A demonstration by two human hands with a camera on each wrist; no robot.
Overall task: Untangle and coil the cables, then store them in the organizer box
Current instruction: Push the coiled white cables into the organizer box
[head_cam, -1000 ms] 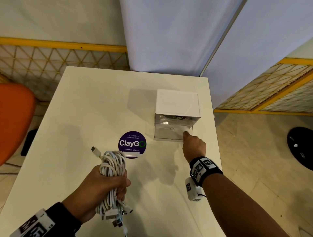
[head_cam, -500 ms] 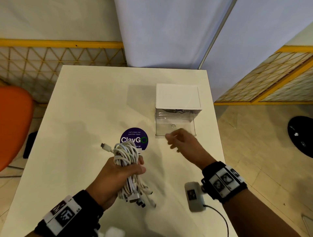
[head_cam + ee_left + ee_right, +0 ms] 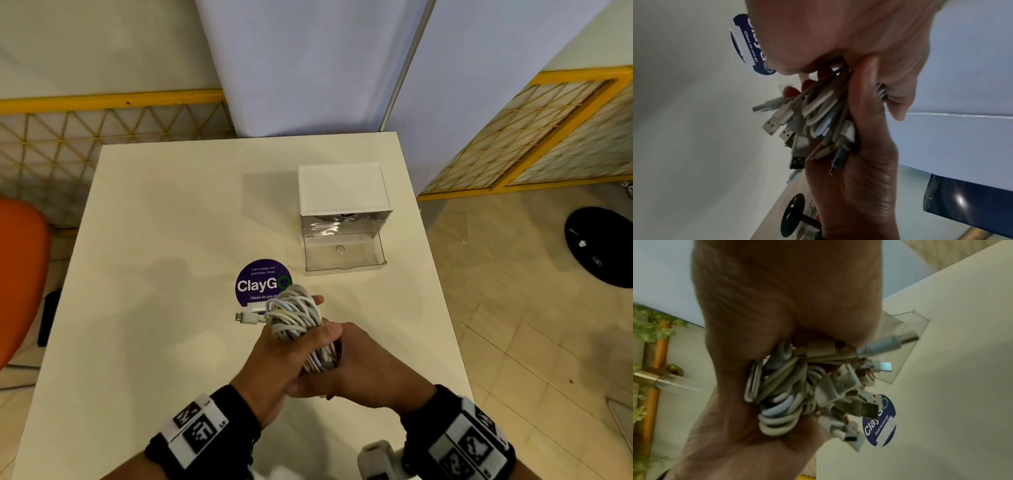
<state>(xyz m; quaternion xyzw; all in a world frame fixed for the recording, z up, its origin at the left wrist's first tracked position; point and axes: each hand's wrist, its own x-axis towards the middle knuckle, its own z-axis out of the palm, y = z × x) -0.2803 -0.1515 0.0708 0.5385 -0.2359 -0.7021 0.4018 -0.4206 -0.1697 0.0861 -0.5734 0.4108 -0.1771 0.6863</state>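
A bundle of white cables [image 3: 296, 318] is held above the middle of the white table [image 3: 154, 240]. My left hand [image 3: 284, 356] grips the bundle around its middle, thumb across the top. My right hand [image 3: 359, 363] wraps the bundle's lower end from the right. A white plug [image 3: 248, 317] sticks out to the left. Several USB plugs [image 3: 777, 121] hang from the bundle's underside [image 3: 789, 404]. The organizer box [image 3: 342, 192], white-topped with clear drawers, stands beyond, its bottom drawer [image 3: 344, 255] pulled out and holding nothing.
A round purple ClayGo sticker [image 3: 262, 282] lies on the table just beyond the bundle. An orange chair [image 3: 20, 274] stands at the left edge. White partition panels [image 3: 308, 61] rise behind the table. A black round base [image 3: 599, 250] sits on the floor at right.
My right hand left the opened drawer and came back to clasp the bundle's lower end. My left hand carried the bundle right and forward, toward the box.
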